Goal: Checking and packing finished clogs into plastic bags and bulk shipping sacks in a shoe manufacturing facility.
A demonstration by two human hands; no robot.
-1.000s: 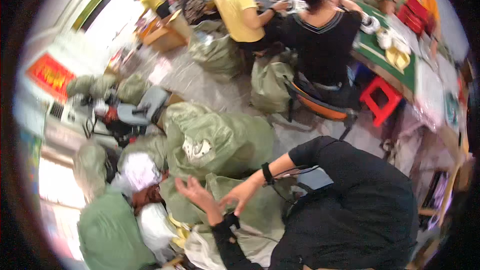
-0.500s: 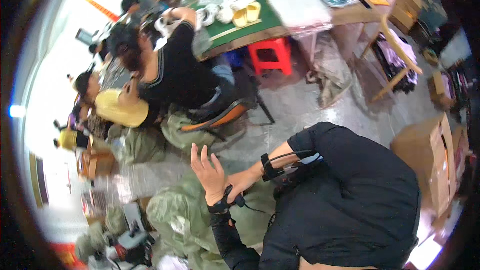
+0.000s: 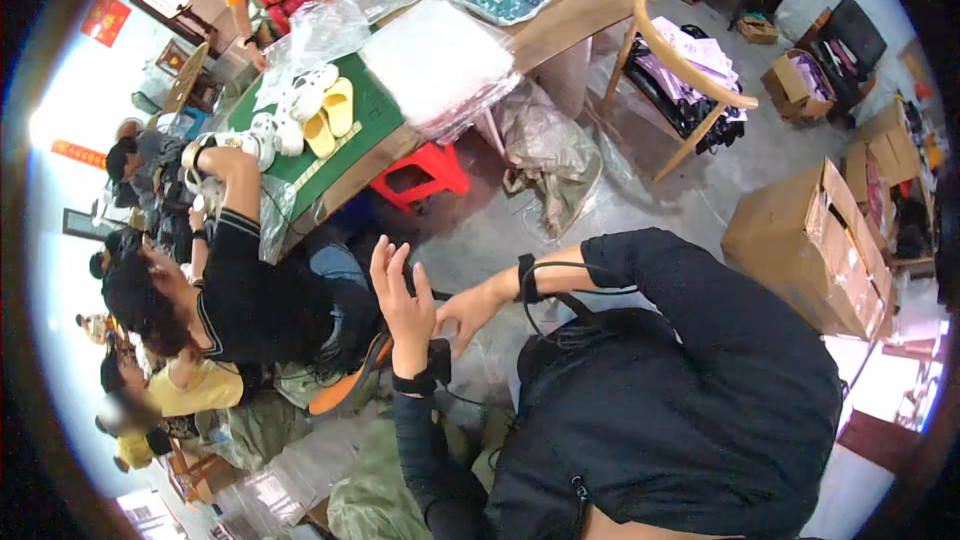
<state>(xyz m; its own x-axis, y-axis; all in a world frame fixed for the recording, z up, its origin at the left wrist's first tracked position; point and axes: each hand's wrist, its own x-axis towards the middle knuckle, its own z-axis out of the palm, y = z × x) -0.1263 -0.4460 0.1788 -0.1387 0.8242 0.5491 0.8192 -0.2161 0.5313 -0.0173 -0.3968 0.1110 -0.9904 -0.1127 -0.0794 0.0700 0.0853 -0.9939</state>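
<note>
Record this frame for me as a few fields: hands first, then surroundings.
Left hand: raised, fingers upward, nothing seen in it
Right hand: beside the black device at the left wrist; contact unclear
Green tabletop: yellow slippers on it
Table edge: red stool below
Picture's right: large cardboard box

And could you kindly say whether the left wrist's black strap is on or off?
On: the strap wraps just below the left hand; whether it's fastened, I cannot tell.
</note>
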